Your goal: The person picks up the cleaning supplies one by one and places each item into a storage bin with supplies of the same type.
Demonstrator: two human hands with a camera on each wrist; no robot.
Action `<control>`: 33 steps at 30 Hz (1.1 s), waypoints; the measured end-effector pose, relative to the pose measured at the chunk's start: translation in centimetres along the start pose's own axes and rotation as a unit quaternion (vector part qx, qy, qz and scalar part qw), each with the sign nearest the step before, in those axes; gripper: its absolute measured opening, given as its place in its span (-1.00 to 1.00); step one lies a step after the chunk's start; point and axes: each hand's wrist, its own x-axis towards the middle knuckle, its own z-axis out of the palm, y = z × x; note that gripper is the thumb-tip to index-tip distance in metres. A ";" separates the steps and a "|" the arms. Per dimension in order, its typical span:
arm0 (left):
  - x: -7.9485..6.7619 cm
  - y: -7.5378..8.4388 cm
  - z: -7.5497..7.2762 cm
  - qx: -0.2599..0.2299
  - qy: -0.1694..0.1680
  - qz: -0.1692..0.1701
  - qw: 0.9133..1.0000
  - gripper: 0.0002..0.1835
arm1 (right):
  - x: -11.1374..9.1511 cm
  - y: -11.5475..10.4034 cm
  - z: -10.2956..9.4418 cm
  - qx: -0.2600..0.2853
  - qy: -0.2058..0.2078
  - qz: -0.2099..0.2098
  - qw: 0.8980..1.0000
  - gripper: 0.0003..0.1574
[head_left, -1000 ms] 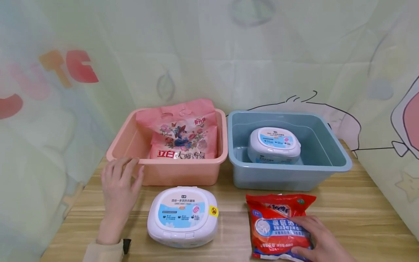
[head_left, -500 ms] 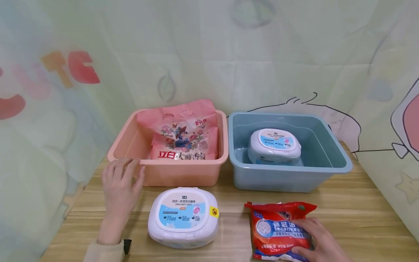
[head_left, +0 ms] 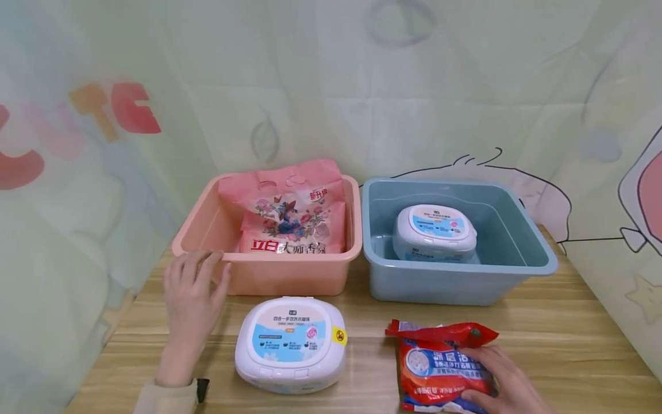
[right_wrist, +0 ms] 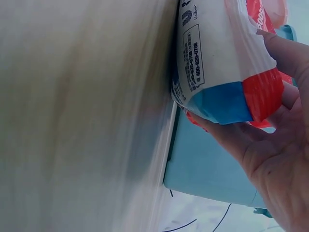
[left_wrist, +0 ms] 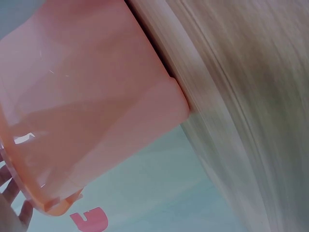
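Note:
My right hand (head_left: 509,382) grips a red bag of washing powder (head_left: 447,374) by its right side, with the thumb on the near part and the fingers on the printed front. Its white and blue underside shows in the right wrist view, close to the table. My left hand (head_left: 192,293) rests its fingertips on the front left rim of a pink plastic basin (head_left: 289,276), thumb held apart. A pink laundry bag (head_left: 289,213) leans inside that basin. Between my hands, a white tub of laundry pods (head_left: 289,345) sits lid up on the table.
To the right of the pink basin stands a blue basin (head_left: 429,284) with a second white tub (head_left: 435,230) inside. Both basins stand at the back of the wooden table (head_left: 372,356). A printed cloth (head_left: 320,75) hangs behind them.
The washing powder bag's top end has folded down over its front, and the bag's face looks shorter. My right hand keeps its grip; the left hand stays at the pink rim.

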 end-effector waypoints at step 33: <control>-0.1 -0.2 0.1 0.001 -0.004 -0.005 1.000 -0.55 | -0.5 -1.0 -0.4 0.051 0.018 0.015 0.998 -0.22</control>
